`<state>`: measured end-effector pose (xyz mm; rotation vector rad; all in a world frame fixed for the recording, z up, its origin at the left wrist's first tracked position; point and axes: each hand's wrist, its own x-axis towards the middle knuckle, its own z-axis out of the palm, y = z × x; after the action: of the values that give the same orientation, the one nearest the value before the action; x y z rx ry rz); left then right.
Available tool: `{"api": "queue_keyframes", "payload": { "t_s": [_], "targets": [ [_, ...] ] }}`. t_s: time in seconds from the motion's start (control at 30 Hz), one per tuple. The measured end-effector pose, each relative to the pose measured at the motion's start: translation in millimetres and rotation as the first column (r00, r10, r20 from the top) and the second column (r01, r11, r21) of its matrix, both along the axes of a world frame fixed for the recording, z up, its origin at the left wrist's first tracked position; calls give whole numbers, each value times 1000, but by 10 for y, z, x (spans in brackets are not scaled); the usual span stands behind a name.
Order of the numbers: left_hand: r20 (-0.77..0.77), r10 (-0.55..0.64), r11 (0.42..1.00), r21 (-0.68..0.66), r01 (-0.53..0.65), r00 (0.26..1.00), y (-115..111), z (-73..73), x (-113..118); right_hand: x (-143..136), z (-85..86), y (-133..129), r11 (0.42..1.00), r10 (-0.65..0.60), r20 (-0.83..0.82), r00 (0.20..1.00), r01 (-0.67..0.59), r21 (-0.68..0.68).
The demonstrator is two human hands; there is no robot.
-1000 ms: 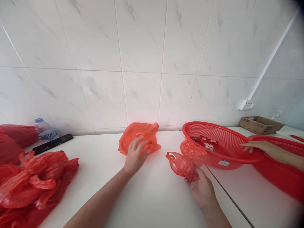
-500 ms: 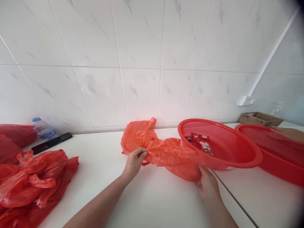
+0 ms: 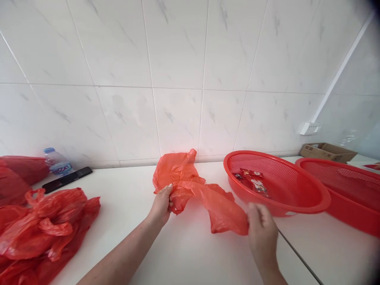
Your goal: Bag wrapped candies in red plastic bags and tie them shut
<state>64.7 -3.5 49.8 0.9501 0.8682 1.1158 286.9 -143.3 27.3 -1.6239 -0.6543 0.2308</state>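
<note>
A thin red plastic bag point(image 3: 221, 208) stretches across the white table between my two hands. My left hand point(image 3: 162, 204) is closed on its bunched left part. At the other end, the fingers of my right hand point(image 3: 263, 225) are curled at the bag's right edge, a little blurred. Behind my left hand lies another puffed red plastic part point(image 3: 175, 170); whether it belongs to the same bag I cannot tell. Just beyond my right hand stands a red perforated basket point(image 3: 311, 202) with several small red packets point(image 3: 258, 186) inside.
On the left lie a heap of red plastic bags point(image 3: 50, 229), a black phone point(image 3: 67, 179) and a water bottle point(image 3: 57, 161). A second red basket point(image 3: 341, 209) and a cardboard box point(image 3: 328, 152) are on the right. A tiled wall point(image 3: 178, 118) backs the white table point(image 3: 133, 190).
The bag has been drawn out into a narrower, twisted strip. My left hand has shifted slightly left, my right hand slightly right. Another person's hand over the right basket has gone from view.
</note>
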Motion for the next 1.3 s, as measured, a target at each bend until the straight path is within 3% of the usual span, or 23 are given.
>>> {"api": "queue_keyframes", "payload": {
  "t_s": [0.07,0.13,0.23,0.33,0.43,0.57,0.63,0.73,0.8,0.87,1.0,1.07,1.13,1.17,1.23,1.27,1.3],
  "targets": [
    [-13,-69,997,-17,69,998,-60,-1,45,-225,13,2,991,132,254,958,-129,-31],
    [-35,-164,986,-20,163,986,-137,5,92,-377,-16,48,975,218,450,866,-216,-55],
    [-71,-320,947,1,321,945,-258,19,149,-405,-90,149,974,225,563,795,-193,-118],
    [-117,-468,880,28,473,876,-350,29,176,-278,-146,210,969,241,478,844,-186,-161],
    [-154,-586,800,49,598,796,-392,52,161,-141,-169,213,959,272,280,920,-234,-162],
    [-235,-642,739,65,671,730,-341,114,83,8,-152,185,947,249,-15,968,-247,-204],
    [-293,-573,785,73,615,766,-266,141,34,94,-128,169,959,242,-200,949,-265,-97],
    [-325,-302,919,150,364,896,-115,154,-31,222,-75,131,954,298,-408,863,-255,157],
    [-302,-112,963,202,178,947,-25,147,-62,278,-22,85,922,385,-477,790,-306,238],
    [-264,6,973,222,55,965,27,135,-80,307,42,19,865,501,-511,699,-423,270],
    [-151,18,985,170,7,988,-3,133,-62,365,149,-108,731,664,-484,569,-630,263],
    [-83,-44,993,108,53,996,-68,150,-25,419,177,-132,715,679,-474,561,-653,251],
    [-22,-98,994,51,99,995,-146,173,25,455,206,-131,782,614,-449,650,-580,229],
    [2,-116,993,31,116,993,-186,184,51,450,227,-130,851,522,-405,750,-487,195],
    [33,-145,989,11,145,989,-260,201,99,369,287,-146,978,191,-200,961,-168,124],
    [41,-159,987,8,159,986,-293,207,121,289,324,-168,992,5,-32,999,-1,127],
    [45,-172,985,7,172,984,-324,211,139,188,359,-198,978,-146,158,977,119,170]
  ]
}}
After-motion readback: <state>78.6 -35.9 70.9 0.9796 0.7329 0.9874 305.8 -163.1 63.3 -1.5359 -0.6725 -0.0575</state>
